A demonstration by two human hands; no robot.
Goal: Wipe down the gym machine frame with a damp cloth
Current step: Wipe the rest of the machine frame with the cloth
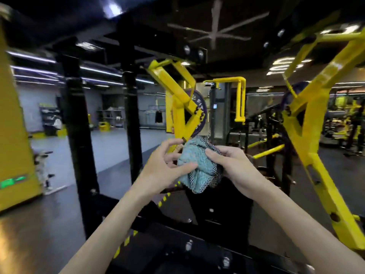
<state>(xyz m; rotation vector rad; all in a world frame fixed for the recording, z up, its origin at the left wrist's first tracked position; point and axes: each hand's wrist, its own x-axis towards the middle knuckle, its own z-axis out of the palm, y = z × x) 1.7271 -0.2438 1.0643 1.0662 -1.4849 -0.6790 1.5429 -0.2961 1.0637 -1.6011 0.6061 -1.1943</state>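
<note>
Far left: yellow machine panel (17, 135), green lit strip near its base. Two black uprights (77, 125) stand right of it, with open grey gym floor (110, 147) behind them.

Left hand (166, 165): raised at centre of view. The thumb lies flat on the front face of the cloth. The index finger is lifted and curved, clear of the fabric. My other fingers curl at the cloth's left edge, partly hidden; I cannot tell whether they pinch it.

Cloth (197, 167): teal terry with a black-and-white checked edging, bunched into a loose wad. It is held in the air between both my hands, over the black base of the machine (217, 230). It sits just in front of the lower end of the yellow lever arm (177, 91); contact with the arm cannot be confirmed. A purple weight plate (199, 107) sits behind that arm.

Right hand (235, 167): grips the cloth's right side, thumb across the upper fold, fingers wrapped round behind and under the wad.

Further right: a yellow bracket handle (240, 99) hangs in mid-distance. The large yellow frame member (308, 125) runs diagonally from the upper right corner down towards the lower right edge, well apart from the cloth. More yellow equipment in the background, blurred.
</note>
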